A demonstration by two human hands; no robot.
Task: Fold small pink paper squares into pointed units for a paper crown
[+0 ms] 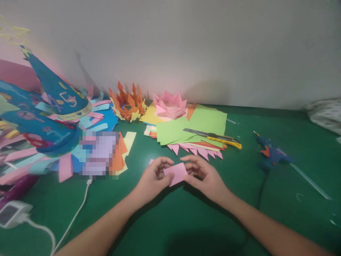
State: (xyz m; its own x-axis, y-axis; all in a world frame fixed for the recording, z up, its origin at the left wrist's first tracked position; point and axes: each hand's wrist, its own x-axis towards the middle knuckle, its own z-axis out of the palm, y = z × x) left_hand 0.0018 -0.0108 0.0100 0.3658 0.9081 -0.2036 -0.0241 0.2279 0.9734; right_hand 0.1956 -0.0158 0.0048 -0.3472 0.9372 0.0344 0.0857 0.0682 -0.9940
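Note:
A small pink paper rectangle (176, 173) is held between both hands just above the green table (186, 220). My left hand (153, 179) pinches its left edge with curled fingers. My right hand (205, 176) grips its right edge, thumb and fingers closed on the paper. Just beyond the hands lies a row of pink paper triangles (198, 151) under a stack of green sheets (197, 128).
A yellow utility knife (215, 137) lies on the green sheets. Pink (170, 105) and orange (128, 103) folded paper crowns stand by the wall. A blue glue gun (271, 153) lies at right, blue paper cones (53, 96) and scraps at left, a white charger (12, 213) near left.

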